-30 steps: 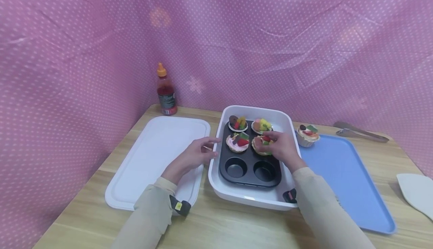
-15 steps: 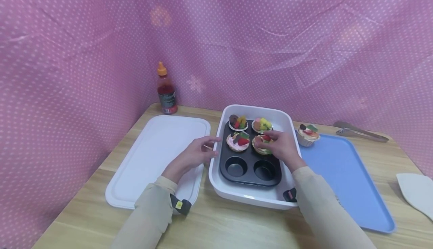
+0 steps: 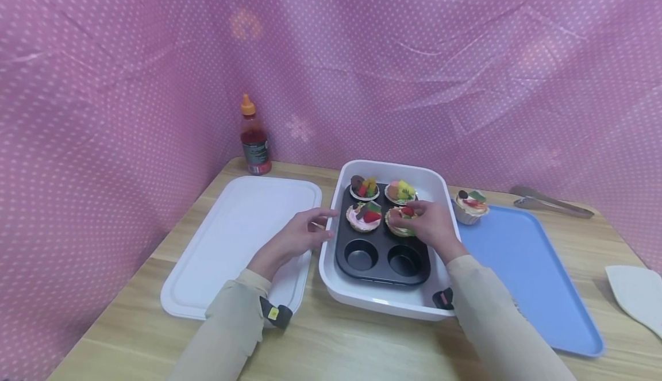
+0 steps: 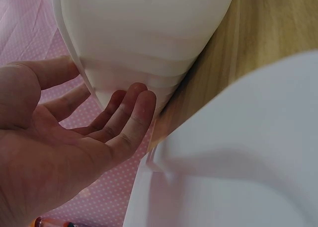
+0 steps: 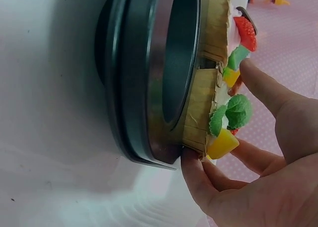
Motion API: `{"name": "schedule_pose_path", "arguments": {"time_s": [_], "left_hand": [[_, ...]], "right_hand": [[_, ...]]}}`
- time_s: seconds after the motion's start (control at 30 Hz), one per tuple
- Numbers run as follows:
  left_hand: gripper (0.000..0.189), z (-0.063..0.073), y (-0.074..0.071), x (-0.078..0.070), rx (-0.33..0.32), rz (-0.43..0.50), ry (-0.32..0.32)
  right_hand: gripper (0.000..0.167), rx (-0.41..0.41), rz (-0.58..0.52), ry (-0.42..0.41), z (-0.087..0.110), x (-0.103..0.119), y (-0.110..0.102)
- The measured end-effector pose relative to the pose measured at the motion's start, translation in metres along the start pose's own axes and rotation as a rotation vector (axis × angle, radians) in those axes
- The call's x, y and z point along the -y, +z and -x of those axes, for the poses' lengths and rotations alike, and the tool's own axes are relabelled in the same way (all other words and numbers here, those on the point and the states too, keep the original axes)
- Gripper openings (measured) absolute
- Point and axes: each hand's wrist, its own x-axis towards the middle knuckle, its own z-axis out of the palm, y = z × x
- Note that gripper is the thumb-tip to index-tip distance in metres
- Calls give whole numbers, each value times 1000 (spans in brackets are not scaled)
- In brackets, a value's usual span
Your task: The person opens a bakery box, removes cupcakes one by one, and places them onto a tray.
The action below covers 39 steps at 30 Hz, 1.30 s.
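A dark muffin pan point(image 3: 383, 272) sits inside a deep white tub point(image 3: 357, 301), with several fruit-topped cupcakes in its far and middle cups and the two near cups bare. My right hand point(image 3: 436, 229) pinches the rim of the middle right cupcake point(image 5: 198, 108), topped with green leaves and yellow fruit. In the right wrist view that cupcake stands high in its cup. Beside it is a pink-cream cupcake point(image 3: 364, 219) with a strawberry. My left hand point(image 3: 297, 234) is at the tub's left rim, fingers loosely bent, fingertips right at the outer wall.
A white lid-like tray point(image 3: 227, 243) lies at left, with a red sauce bottle point(image 3: 255, 145) behind it. At right are a blue tray point(image 3: 538, 277), another cupcake point(image 3: 470, 207) by its far corner, tongs point(image 3: 553, 201) and a white flat piece point(image 3: 638, 295).
Almost nothing moves. My right hand's fingers shift very slightly on the cupcake, and my left hand stays at the tub's rim.
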Motion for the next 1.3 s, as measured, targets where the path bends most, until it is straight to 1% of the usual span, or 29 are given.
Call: {"name": "schedule_pose_path", "arguments": {"time_s": [0.23,0.43,0.6,0.97,1.1,1.3], "left_hand": [[47,0,0,0,5,8,11],[47,0,0,0,13,14,22],[48,1,-1,0,19,15,26],[48,2,-1,-1,22,13,19],[49,3,-1,-3,19,7,12],[49,3,-1,-3,22,9,19]], "right_hand": [[67,-7,16,-4,1,0,1],[68,-8,0,5,1,0,1],[69,-4,-3,-5,1,1,1],[68,6,2,19,1,3,0],[69,1,-9,16,0,3,0],[66,-14,-20,-3,-1,2,0]]}}
